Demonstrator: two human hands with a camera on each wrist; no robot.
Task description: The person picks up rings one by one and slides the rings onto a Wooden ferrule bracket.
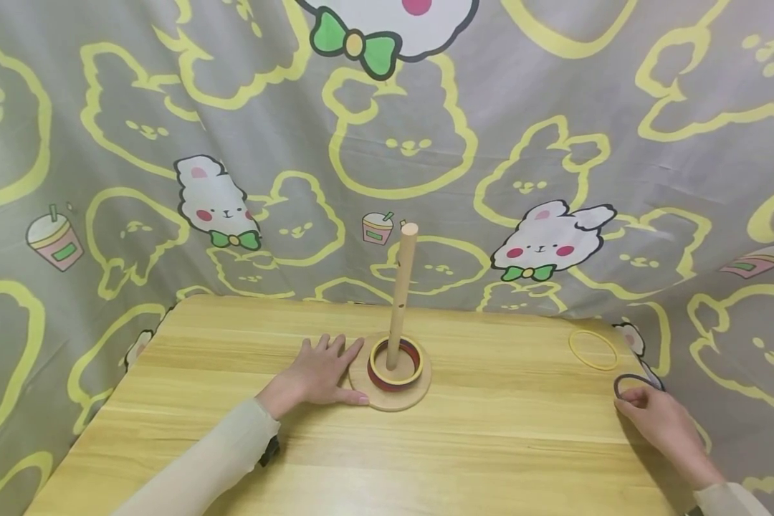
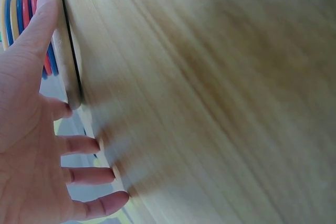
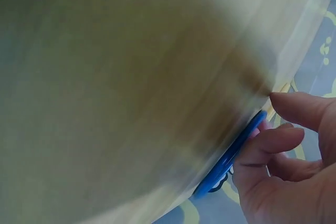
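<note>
A wooden peg stand has an upright peg (image 1: 402, 290) on a round base (image 1: 390, 401). Around the foot of the peg lies a stack of coloured rings (image 1: 393, 385), the top one yellow; red and blue ones show in the left wrist view. My left hand (image 1: 319, 373), fingers spread, rests on the table with the thumb and fingertips at the base's left edge. At the table's right side, my right hand (image 1: 661, 416) has its thumb and curled fingers at the near rim of a blue ring (image 3: 231, 156). The fingers partly hide this ring.
A loose yellow ring (image 1: 593, 350) lies on the table just beyond my right hand. The wooden table (image 1: 490, 444) meets a patterned curtain (image 1: 426, 165) at its back and sides. The upright peg stands tall near the table's middle.
</note>
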